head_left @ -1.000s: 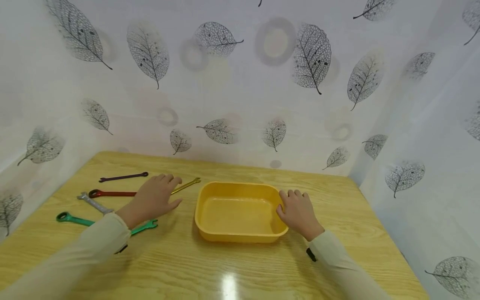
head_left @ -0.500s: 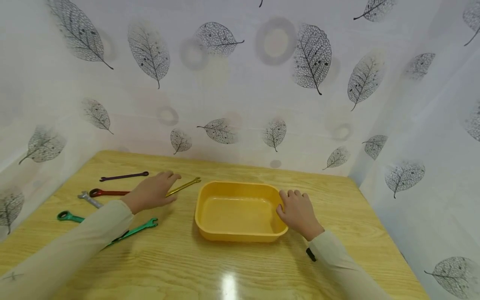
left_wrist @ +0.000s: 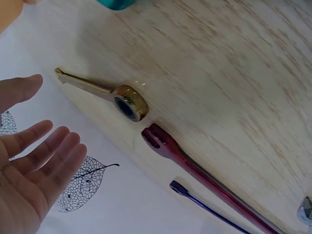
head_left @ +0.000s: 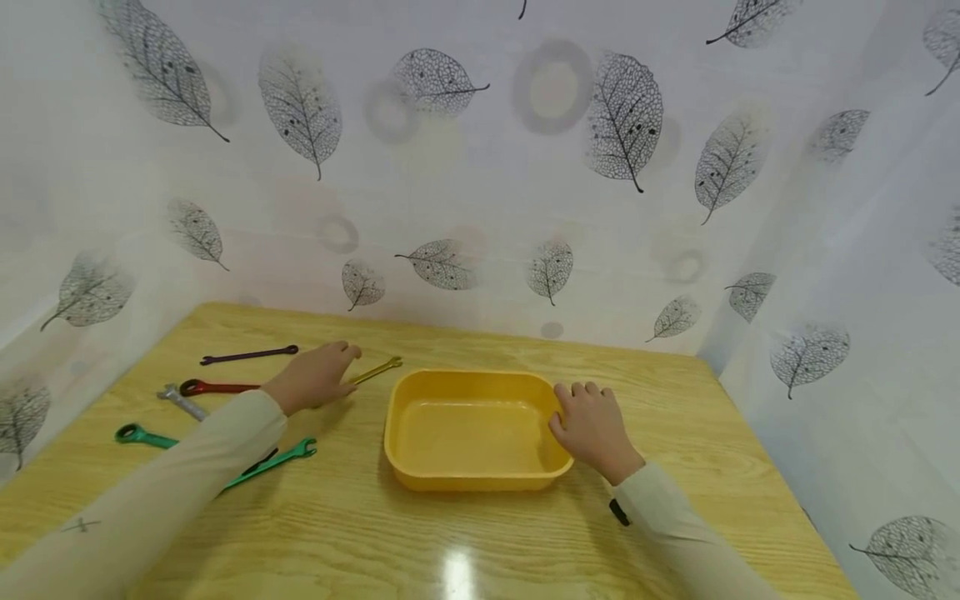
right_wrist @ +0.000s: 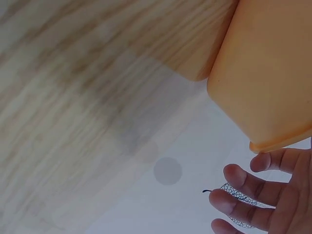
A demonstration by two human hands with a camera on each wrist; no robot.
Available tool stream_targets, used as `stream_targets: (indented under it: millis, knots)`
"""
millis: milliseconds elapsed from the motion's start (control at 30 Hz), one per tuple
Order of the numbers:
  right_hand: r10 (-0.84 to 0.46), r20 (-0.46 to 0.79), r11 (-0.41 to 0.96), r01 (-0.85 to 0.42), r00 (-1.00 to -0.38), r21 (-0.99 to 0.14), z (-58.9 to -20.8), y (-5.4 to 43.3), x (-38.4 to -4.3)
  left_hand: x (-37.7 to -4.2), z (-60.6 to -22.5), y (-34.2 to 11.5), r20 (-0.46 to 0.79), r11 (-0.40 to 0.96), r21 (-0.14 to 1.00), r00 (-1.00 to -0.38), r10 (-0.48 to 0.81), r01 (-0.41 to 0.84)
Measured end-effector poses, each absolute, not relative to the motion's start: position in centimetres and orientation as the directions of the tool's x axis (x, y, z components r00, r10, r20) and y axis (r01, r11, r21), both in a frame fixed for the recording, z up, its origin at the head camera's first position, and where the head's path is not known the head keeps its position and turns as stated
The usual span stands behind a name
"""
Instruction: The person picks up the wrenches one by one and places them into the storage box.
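A yellow plastic basin [head_left: 480, 482] stands on the wooden table. At its right side my right hand [head_left: 596, 429] grips the rim, thumb on the inner side; the right wrist view shows a fingertip [right_wrist: 261, 162] against the rim and the other fingers bent. Over the gold wrench [head_left: 379, 368] hovers my left hand [head_left: 315, 377], thumb and fingers spread apart. In the left wrist view that left hand [left_wrist: 34, 170] holds nothing, and the gold wrench lies on the table beyond its fingertips, ring end toward the red wrench [left_wrist: 209, 178].
Left of the basin lie a purple wrench [head_left: 251, 356], a silver wrench [head_left: 182, 402] and a green wrench [head_left: 281, 460]. My left sleeve [head_left: 202, 475] crosses above the green one and hides its middle. A leaf-patterned cloth [head_left: 480, 183] hangs behind the table.
My left hand first moved left and lower over the gold wrench, then slightly right, covering more of its shaft. The basin has shifted slightly left and nearer, together with my right hand.
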State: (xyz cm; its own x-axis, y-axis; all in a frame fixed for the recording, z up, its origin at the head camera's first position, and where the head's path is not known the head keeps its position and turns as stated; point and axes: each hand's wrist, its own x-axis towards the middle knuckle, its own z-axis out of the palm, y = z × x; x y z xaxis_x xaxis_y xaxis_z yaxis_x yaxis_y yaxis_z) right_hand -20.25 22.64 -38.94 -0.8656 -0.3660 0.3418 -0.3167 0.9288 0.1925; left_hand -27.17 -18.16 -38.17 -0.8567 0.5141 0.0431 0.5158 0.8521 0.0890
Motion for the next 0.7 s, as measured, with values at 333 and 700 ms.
stream_targets:
  millis: [333, 700]
  knots:
    - [-0.347, 0.314, 0.932, -0.288, -0.884, 0.221, -38.7, 22.5, -20.3, -28.0, -39.2, -18.5, 0.004, 0.864, 0.051, -0.865, 0.502, 0.502]
    - [-0.355, 0.325, 0.927, -0.286, -0.876, 0.243, -38.5, 22.4, -20.2, -28.9, -39.9, -17.7, -0.008, 0.850, 0.055, -0.851, 0.525, 0.524]
